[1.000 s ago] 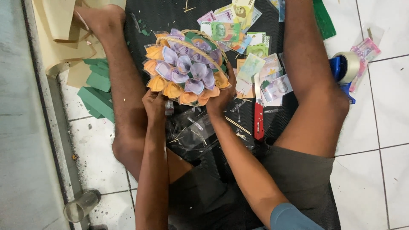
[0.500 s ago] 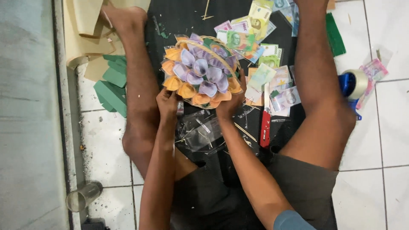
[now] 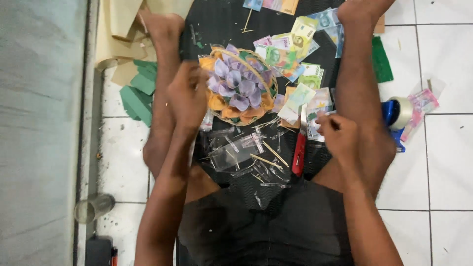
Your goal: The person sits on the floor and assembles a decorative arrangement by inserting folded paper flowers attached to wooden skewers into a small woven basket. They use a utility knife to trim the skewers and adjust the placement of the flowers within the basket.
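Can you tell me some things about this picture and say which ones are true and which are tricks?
1. The left hand is at the edge of the paper-flower bouquet. True.
2. The right hand holds the bouquet too. False: it is off to the side, by the loose banknotes.
3. The red-handled cutter lies on the black mat. True.
4. The roll of tape sits on top of the bouquet. False: it is on the white floor tiles, beyond the person's leg.
5. Green foam pieces lie on the left-hand side of the picture. True.
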